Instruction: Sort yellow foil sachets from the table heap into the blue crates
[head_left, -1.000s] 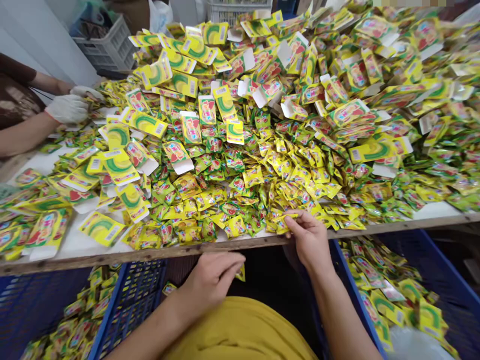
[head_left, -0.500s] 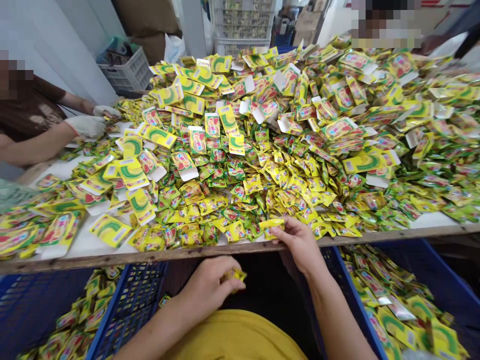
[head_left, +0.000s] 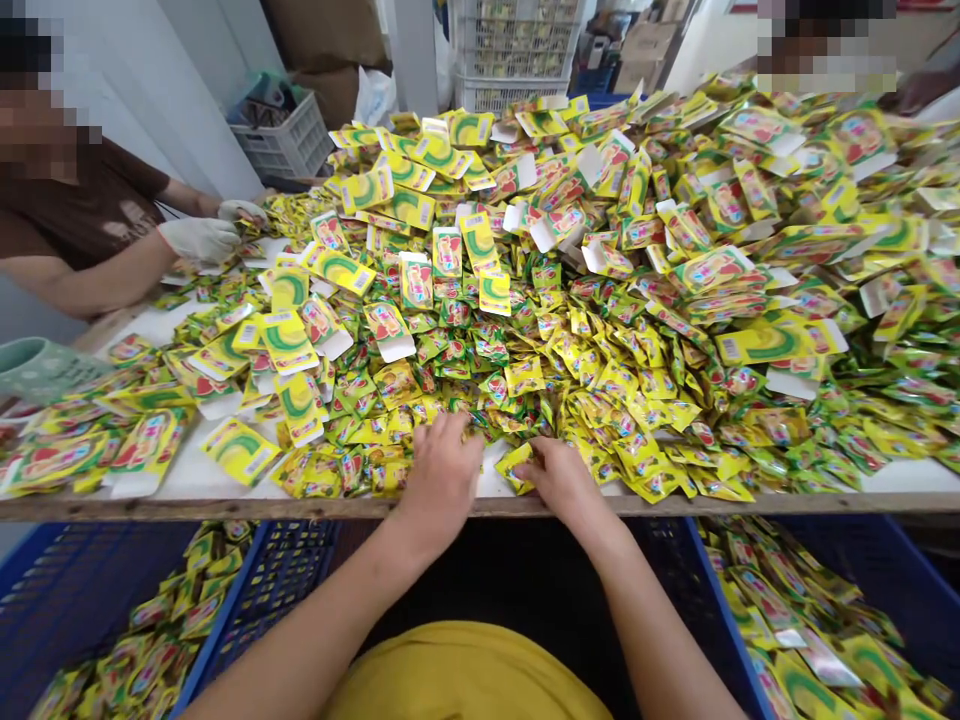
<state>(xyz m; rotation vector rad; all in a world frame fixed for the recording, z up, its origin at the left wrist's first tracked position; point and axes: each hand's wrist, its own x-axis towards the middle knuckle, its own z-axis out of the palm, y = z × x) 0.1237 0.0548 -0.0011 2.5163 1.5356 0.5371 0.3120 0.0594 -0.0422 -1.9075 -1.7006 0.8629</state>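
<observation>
At the front edge of the table, my right hand (head_left: pixel 564 488) pinches a small yellow sachet (head_left: pixel 514 467) between thumb and fingers. To its left, my left hand (head_left: pixel 442 480) reaches over the near side of the sachet pile with its fingers curled down; what lies inside them is hidden. Loose yellow and green sachets (head_left: pixel 615 370) are heaped in front of both hands. Flat yellow cartons with open white flaps (head_left: pixel 289 343) lie on the heap, some in the middle and some to the left.
Blue crates (head_left: pixel 217 640) with filled packs stand below the table edge (head_left: pixel 187 508) on the left, another crate (head_left: pixel 911 570) on the right. A gloved co-worker's hand (head_left: pixel 199 240) works at far left, near a green dotted cup (head_left: pixel 49 368). White crates (head_left: pixel 517 40) are stacked behind.
My left hand has risen from below the table edge, where it held yellow sachets, onto the pile. My right hand has shifted slightly left and still pinches a sachet. The view has turned slightly left.
</observation>
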